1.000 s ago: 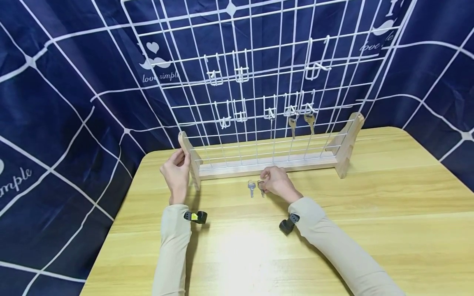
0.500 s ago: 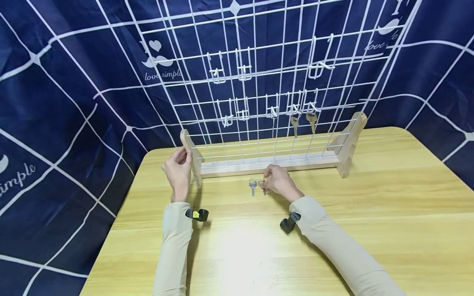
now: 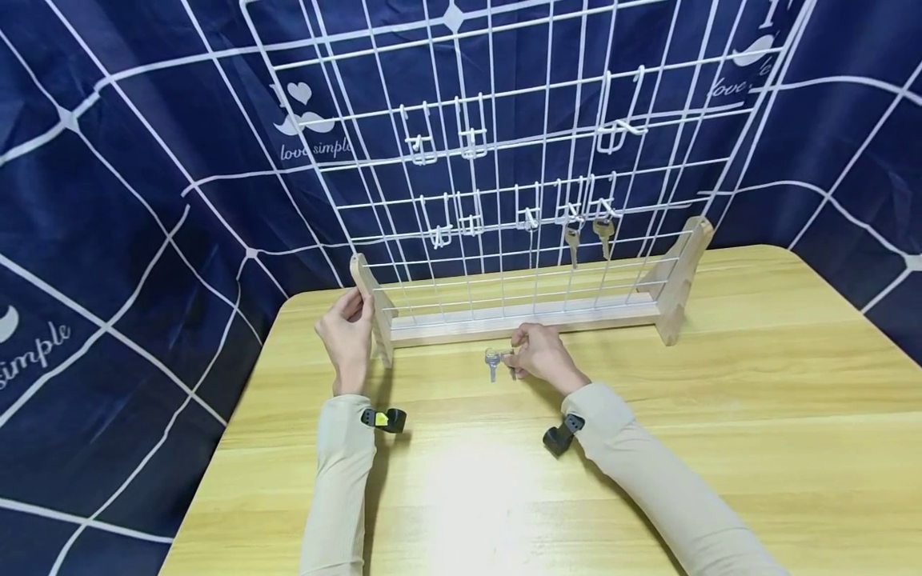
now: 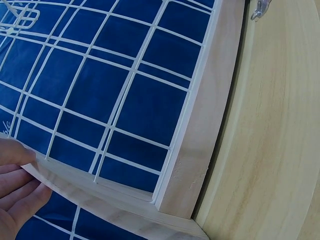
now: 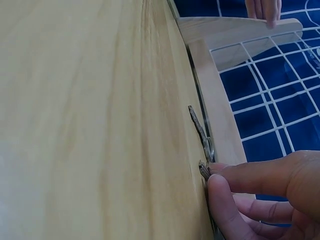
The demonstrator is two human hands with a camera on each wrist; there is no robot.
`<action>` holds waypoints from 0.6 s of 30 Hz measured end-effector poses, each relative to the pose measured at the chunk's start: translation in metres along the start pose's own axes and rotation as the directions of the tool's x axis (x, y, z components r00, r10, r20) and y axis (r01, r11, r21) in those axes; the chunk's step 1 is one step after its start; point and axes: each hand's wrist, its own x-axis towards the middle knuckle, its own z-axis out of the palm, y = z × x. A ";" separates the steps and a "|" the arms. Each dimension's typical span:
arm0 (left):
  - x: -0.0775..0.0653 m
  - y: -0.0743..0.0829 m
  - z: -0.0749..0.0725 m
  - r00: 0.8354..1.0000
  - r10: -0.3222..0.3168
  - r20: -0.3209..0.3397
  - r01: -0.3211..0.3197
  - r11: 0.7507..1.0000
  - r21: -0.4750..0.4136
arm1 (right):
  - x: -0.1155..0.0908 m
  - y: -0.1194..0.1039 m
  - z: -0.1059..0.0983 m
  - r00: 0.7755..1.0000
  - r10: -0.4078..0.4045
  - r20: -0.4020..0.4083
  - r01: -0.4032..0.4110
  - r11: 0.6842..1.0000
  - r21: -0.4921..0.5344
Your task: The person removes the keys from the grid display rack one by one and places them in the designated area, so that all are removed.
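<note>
My left hand (image 3: 346, 336) grips the left wooden upright (image 3: 362, 276) of a rack, thumb on one face and fingers on the other, as the left wrist view also shows. Low in front of the rack's wooden base bar (image 3: 461, 330), my right hand (image 3: 545, 358) pinches a small metal key (image 5: 204, 170) between thumb and index finger. Most of that key is hidden by the fingertips. Just left of it, a second silver key (image 3: 493, 364) with a ring lies on the table.
A white wire grid (image 3: 497, 160) rises from the wooden base, carrying several white hooks (image 3: 471, 144). Two brass-coloured keys, one on the left (image 3: 572, 244) and one on the right (image 3: 604, 236), hang from lower hooks. A wooden right upright (image 3: 680, 280) stands on the wood-grain table (image 3: 756, 360); dark blue patterned cloth surrounds it.
Both hands stay nearly in place while the head view shifts slightly. Less of the key at my right fingertips shows than a second ago.
</note>
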 end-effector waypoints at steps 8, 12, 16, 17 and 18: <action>-0.003 -0.001 -0.002 1.000 -0.022 0.007 0.022 0.999 0.031 | -0.003 0.002 0.005 1.000 0.021 0.001 -0.021 0.999 0.030; -0.003 -0.001 -0.001 1.000 -0.029 0.006 0.029 0.999 0.030 | -0.003 0.004 0.006 1.000 0.024 -0.012 -0.023 0.998 0.050; -0.002 0.000 0.000 0.999 -0.035 0.000 0.035 0.999 0.034 | -0.003 0.004 0.004 1.000 0.022 -0.008 -0.022 0.997 0.073; -0.002 0.001 0.001 0.999 -0.035 -0.001 0.035 0.999 0.033 | -0.003 0.004 0.004 1.000 0.022 -0.009 -0.022 0.996 0.083; -0.002 0.001 0.001 0.999 -0.033 -0.001 0.033 0.999 0.031 | -0.004 0.003 0.003 1.000 0.022 -0.008 -0.021 0.996 0.092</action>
